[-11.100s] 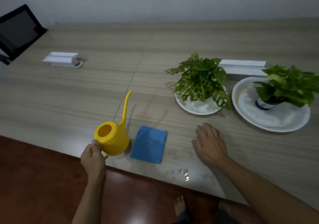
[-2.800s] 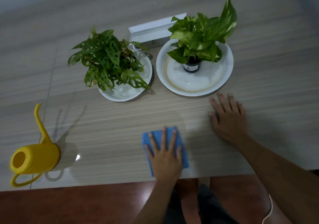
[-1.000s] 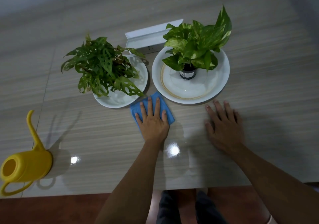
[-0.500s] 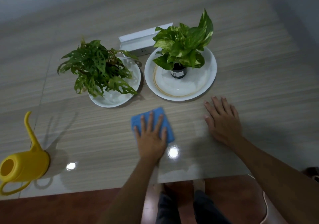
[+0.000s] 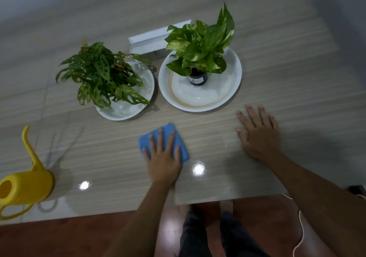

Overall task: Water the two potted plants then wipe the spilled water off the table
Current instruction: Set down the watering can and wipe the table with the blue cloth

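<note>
The left hand (image 5: 163, 161) presses flat on the blue cloth (image 5: 143, 141), fingers straight and spread, near the desk's (image 5: 287, 74) front edge. The right hand (image 5: 259, 138) lies flat on the desk to the right, fingers apart, holding nothing. Behind them the holed-leaf plant (image 5: 103, 74) and the variegated plant (image 5: 200, 47) stand on white dishes. The yellow watering can (image 5: 25, 185) sits far left.

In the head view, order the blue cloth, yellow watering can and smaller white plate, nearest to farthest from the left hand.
1. Blue cloth, under the left hand.
2. Smaller white plate, ahead, slightly left.
3. Yellow watering can, far left.
</note>
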### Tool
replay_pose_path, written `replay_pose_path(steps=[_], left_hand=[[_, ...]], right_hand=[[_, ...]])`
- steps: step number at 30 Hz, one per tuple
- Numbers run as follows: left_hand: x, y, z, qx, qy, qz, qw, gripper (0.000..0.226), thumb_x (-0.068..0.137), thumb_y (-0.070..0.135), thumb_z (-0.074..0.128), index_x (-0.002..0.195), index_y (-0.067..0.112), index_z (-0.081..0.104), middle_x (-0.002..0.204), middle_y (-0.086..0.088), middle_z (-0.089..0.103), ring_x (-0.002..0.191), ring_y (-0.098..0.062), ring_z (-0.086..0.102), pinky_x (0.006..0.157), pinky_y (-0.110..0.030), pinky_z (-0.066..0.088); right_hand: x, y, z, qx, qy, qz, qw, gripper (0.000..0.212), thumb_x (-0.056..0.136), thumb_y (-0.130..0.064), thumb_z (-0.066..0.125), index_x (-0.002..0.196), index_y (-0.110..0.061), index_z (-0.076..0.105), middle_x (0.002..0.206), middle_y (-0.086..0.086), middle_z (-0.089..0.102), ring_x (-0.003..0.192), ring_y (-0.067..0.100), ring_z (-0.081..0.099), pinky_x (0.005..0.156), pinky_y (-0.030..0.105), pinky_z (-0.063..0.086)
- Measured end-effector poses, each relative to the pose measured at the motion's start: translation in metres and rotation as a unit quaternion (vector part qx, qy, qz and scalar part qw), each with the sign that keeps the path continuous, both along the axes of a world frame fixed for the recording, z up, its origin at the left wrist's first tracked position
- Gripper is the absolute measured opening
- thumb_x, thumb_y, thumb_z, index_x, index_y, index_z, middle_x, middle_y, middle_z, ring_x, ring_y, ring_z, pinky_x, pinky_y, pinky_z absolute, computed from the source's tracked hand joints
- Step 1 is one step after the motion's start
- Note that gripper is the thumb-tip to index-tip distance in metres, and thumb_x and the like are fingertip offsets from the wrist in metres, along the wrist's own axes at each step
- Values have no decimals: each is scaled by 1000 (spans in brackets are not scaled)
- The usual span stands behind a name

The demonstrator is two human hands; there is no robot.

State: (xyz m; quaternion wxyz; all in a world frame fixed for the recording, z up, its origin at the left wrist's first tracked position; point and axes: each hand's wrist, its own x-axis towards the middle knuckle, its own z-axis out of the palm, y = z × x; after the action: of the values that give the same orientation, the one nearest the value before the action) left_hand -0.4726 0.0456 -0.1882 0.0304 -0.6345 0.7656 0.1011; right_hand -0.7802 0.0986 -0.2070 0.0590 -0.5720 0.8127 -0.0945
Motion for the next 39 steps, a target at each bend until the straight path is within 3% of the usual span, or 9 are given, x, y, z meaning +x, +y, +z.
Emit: replay_pose_path(steps=[3, 6, 9, 16, 21, 25, 28, 34, 39], left_hand=[[13, 68, 6, 3, 6, 7, 1000, 62, 101, 51, 30, 160, 42, 14, 171, 4, 10, 157, -35, 7, 118, -68, 19], [-50, 120, -3, 24, 53, -118, 991, 63, 98, 51, 42, 158, 45, 23, 170, 4, 17, 157, -35, 13, 117, -67, 20], [-96, 76, -6, -9, 92, -189, 978, 57, 101, 54, 37, 157, 47, 28, 171, 6, 17, 158, -31, 7, 121, -64, 13], [6, 12, -4, -10, -2, -7, 1000, 60, 103, 54, 24, 160, 43, 7, 172, 4, 7, 158, -30, -1, 122, -63, 8], [-44, 114, -10, 12, 50, -114, 992, 65, 97, 52, 44, 158, 45, 24, 171, 4, 17, 157, -34, 10, 120, -65, 13], [-121, 88, -12, -9, 93, -182, 979, 56, 101, 55, 39, 155, 46, 31, 171, 7, 18, 158, -30, 7, 121, -64, 12], [-132, 39, -6, 7, 43, -155, 987, 59, 101, 56, 30, 158, 48, 21, 171, 8, 11, 158, -28, 0, 122, -62, 8], [-82, 72, 4, -1, 9, 3, 1000, 59, 102, 53, 26, 160, 42, 20, 171, 7, 9, 158, -31, 4, 120, -65, 16], [-166, 149, -7, 3, 58, -103, 993, 61, 98, 54, 41, 157, 45, 28, 171, 5, 16, 157, -33, 12, 118, -66, 19]], right_hand=[[0, 0, 0, -3, -11, -6, 1000, 58, 91, -51, 38, 147, -36, 41, 160, -4, 33, 149, 29, 23, 115, 50, 17], [-1, -1, 1, 20, -11, -5, 1000, 59, 91, -52, 34, 148, -38, 36, 161, -6, 29, 150, 27, 19, 116, 50, 16], [-3, 0, 0, 31, -10, -2, 999, 59, 93, -53, 30, 151, -41, 28, 164, -8, 22, 151, 25, 13, 117, 49, 15], [-4, 1, -3, 27, -7, 0, 1000, 59, 94, -53, 32, 151, -44, 24, 164, -10, 20, 152, 24, 11, 118, 49, 14], [-3, 0, 1, 43, -15, 2, 999, 59, 93, -52, 32, 151, -43, 24, 164, -10, 19, 152, 24, 9, 118, 47, 11], [-18, -3, 6, 25, -14, 25, 999, 56, 95, -50, 32, 148, -37, 36, 160, -4, 32, 147, 28, 26, 112, 49, 23], [-51, -13, 14, -8, 3, 28, 1000, 54, 94, -46, 36, 144, -28, 47, 153, 4, 44, 141, 35, 38, 106, 50, 33], [-119, -35, 19, 46, 6, 45, 998, 59, 95, -53, 26, 150, -36, 35, 162, -1, 28, 149, 33, 19, 115, 48, 17], [-135, -30, 8, 33, -5, 58, 998, 60, 94, -57, 25, 149, -37, 38, 162, -2, 28, 149, 32, 22, 117, 51, 18]])
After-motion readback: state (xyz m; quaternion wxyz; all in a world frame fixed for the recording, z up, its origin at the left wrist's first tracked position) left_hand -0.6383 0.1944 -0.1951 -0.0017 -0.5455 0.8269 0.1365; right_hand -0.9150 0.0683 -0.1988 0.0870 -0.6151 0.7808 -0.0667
